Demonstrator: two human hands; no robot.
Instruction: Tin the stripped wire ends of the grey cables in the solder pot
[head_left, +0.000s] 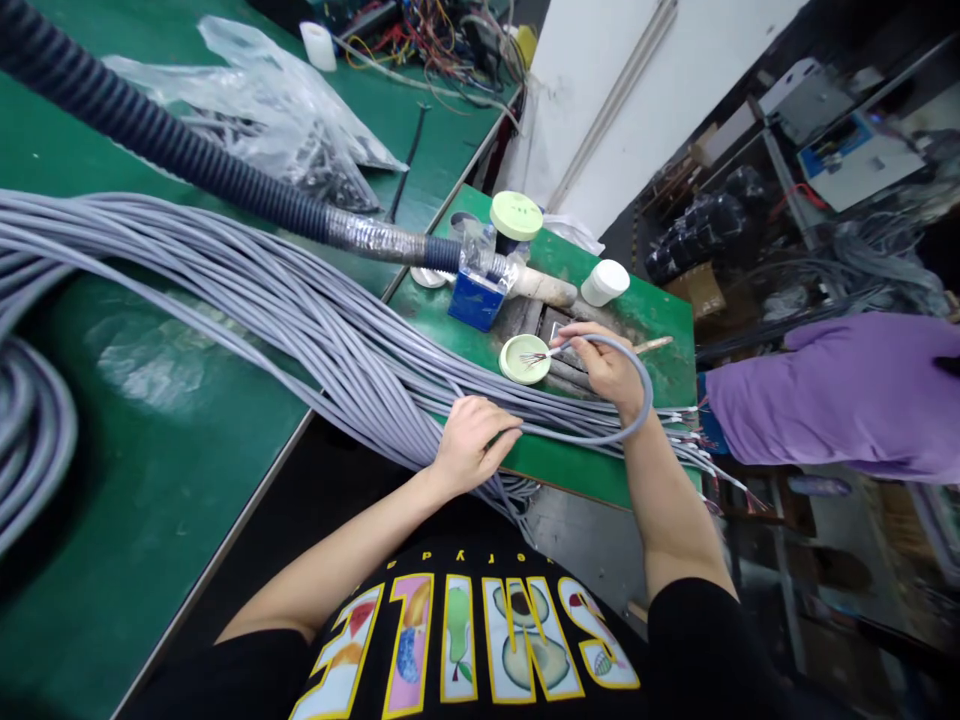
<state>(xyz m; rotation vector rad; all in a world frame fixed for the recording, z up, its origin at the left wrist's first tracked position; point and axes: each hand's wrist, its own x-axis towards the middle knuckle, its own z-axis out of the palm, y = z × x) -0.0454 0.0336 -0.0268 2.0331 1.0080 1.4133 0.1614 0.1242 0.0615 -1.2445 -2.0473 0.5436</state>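
My right hand (606, 362) is closed on a single grey cable (646, 395) that loops round my wrist. The cable's stripped wire ends (534, 358) dip into a small pale green round dish (523, 359). My left hand (474, 440) rests with curled fingers on the big bundle of grey cables (300, 310), gripping it where it runs over the edge of the small green bench (592, 470).
A black corrugated hose (150, 130) ends at a blue block (475, 298). A green-lidded jar (516, 220) and a white jar (604, 282) stand behind. A plastic bag of parts (285, 120) lies on the large green table (172, 440). A person's purple sleeve (832, 395) is at right.
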